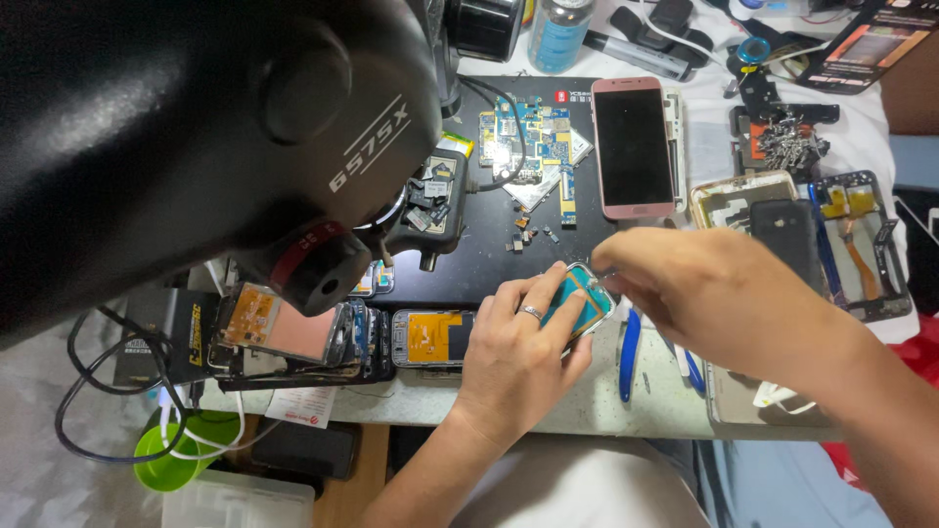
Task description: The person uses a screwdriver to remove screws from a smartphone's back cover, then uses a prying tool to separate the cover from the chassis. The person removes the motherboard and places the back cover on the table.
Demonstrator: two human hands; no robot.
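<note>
You've got a small phone frame (584, 301) with a teal inner face and silver rim, tilted up off the bench edge, just in front of the black mat. Your left hand (518, 357) grips its lower side, ringed finger across it; your right hand (704, 293) pinches at its top right corner. Most of it is hidden by fingers.

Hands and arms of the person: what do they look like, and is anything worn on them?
Both forearms are bare, with no sleeves, gloves or watch in view. The left hand wears a plain silver-coloured ring on one finger. The right hand shows no ring or other item.
</note>
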